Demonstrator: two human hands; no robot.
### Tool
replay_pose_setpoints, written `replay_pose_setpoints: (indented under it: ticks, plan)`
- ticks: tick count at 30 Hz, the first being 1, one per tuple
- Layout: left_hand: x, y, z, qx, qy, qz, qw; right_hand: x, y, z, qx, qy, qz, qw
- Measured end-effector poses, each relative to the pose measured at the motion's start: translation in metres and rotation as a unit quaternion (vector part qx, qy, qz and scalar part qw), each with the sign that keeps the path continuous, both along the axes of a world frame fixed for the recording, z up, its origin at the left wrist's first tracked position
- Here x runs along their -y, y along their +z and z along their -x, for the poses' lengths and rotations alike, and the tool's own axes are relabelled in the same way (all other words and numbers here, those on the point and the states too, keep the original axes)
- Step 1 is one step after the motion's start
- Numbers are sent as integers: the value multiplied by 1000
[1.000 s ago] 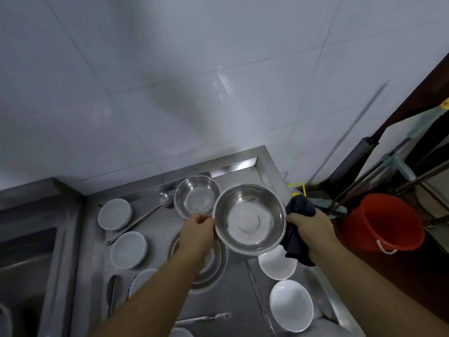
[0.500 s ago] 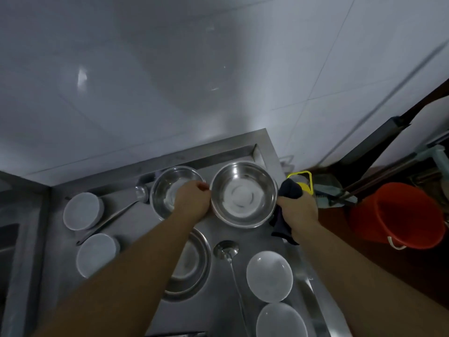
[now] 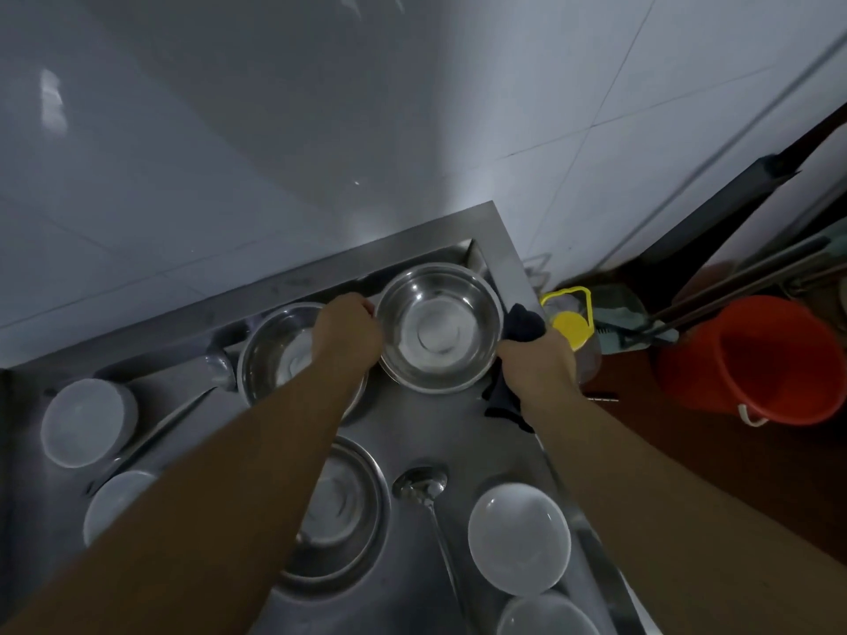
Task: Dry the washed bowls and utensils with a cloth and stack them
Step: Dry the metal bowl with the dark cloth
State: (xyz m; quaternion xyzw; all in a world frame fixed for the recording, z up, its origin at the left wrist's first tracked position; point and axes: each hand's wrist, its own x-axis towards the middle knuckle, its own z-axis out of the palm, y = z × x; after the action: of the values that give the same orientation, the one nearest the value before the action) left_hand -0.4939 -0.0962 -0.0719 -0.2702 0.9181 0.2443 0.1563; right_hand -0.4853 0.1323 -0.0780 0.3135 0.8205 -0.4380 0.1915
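We grip a steel bowl (image 3: 437,327) by its rim at the far right corner of the steel counter (image 3: 499,433), the left hand (image 3: 350,334) closed on the near-left edge, the right hand (image 3: 536,359) closed on the opposite edge with a dark cloth (image 3: 522,324) bunched in its fist. We cannot tell whether the bowl's base touches the counter. We judge the step to be setting the bowl down: it should go level, clear of the second steel bowl (image 3: 279,355) just beside it, with the cloth kept out from underneath. Nearer us lie a third steel bowl (image 3: 341,511), a ladle (image 3: 421,485) and white bowls (image 3: 518,536). An orange bucket (image 3: 770,359) stands beyond the right edge.
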Motion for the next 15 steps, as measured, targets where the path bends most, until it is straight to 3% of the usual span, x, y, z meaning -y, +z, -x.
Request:
replay_pose_setpoints:
  ticks: [9, 15]
  plan:
    - [12, -1, -5, -34, 4, -11, 999, 2, 2, -10, -10, -4, 8, 1000]
    - [26, 19, -33, -66, -5, -13, 998, -6, 25, -32, -16, 59, -46, 997]
